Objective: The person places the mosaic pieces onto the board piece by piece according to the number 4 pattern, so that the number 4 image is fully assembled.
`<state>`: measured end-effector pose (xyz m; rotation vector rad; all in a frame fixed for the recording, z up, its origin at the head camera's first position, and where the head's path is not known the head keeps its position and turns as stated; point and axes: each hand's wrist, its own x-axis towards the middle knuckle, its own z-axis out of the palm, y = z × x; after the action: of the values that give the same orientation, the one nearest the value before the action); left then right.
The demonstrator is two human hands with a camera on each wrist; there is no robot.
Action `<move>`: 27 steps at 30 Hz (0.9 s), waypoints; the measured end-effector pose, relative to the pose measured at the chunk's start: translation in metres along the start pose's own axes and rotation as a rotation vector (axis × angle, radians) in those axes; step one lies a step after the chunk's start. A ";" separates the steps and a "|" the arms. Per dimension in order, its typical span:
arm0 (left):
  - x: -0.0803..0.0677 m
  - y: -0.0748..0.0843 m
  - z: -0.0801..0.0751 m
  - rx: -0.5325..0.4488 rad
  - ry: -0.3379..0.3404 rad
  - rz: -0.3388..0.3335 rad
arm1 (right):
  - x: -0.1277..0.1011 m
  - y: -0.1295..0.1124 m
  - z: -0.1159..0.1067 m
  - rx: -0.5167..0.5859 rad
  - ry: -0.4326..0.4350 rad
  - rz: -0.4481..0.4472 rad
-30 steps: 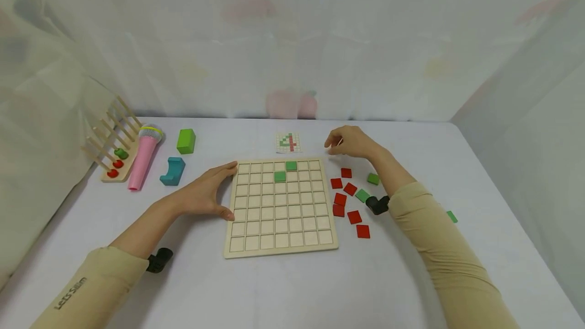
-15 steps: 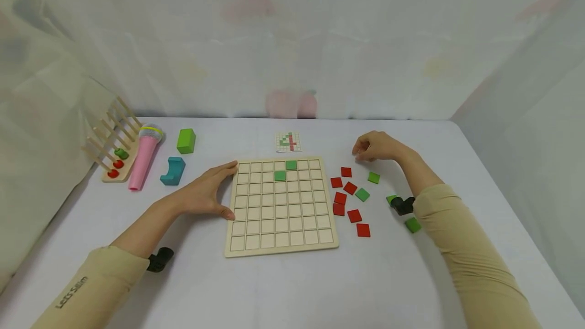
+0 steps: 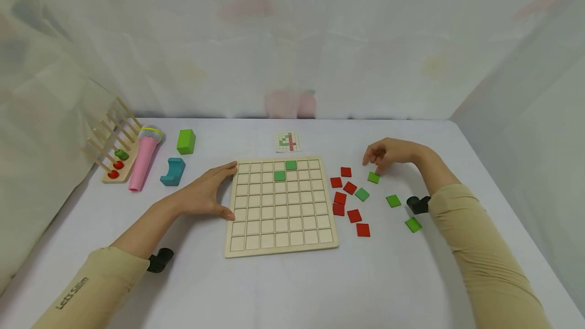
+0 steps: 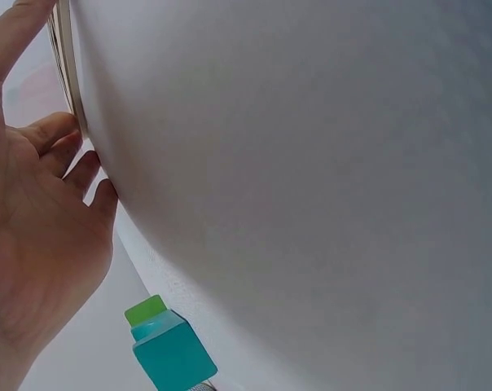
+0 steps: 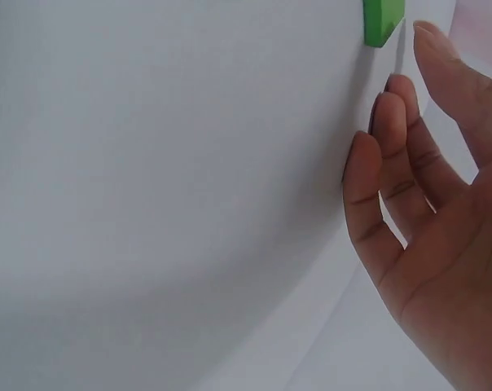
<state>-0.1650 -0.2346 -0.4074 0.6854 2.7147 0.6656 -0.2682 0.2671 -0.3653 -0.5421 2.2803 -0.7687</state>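
A pale wooden grid board (image 3: pixel 267 212) lies mid-table in the head view, with two green tiles (image 3: pixel 280 175) set in its upper cells. My left hand (image 3: pixel 205 192) rests against the board's left edge, thumb and fingers spread; in the left wrist view its fingertips meet the edge. Right of the board my right hand (image 3: pixel 393 152) hovers with fingers loosely bent and nothing between them. Its thumb tip is right at a green tile (image 3: pixel 373 177). In the right wrist view that green tile (image 5: pixel 383 20) sits just beyond the thumb and fingertips.
Several red tiles (image 3: pixel 350 188) and other green tiles (image 3: pixel 393 200) lie scattered right of the board. A pattern card (image 3: pixel 288 142) showing a 4 lies behind it. At left are a pink microphone (image 3: pixel 144 159), a pegged stand (image 3: pixel 130 159), a green block (image 3: pixel 186 141) and a teal block (image 3: pixel 173 171).
My right hand has moved right, from beside the board's upper right corner to the green tile, and its forearm no longer covers the other green tiles. My left hand stays on the board.
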 end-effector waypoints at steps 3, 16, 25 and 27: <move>0.000 0.000 0.000 -0.004 0.002 0.004 | -0.001 0.004 -0.001 0.032 -0.042 -0.003; -0.001 0.000 0.001 0.004 0.009 -0.003 | -0.002 0.003 0.001 -0.067 -0.073 -0.028; 0.000 0.000 0.001 0.000 0.009 -0.003 | -0.002 0.004 0.005 -0.036 -0.061 -0.010; 0.000 0.000 0.001 0.000 0.010 0.001 | -0.003 0.003 0.006 -0.032 -0.057 -0.016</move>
<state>-0.1647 -0.2347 -0.4082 0.6855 2.7239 0.6711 -0.2627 0.2690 -0.3695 -0.5904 2.2414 -0.7164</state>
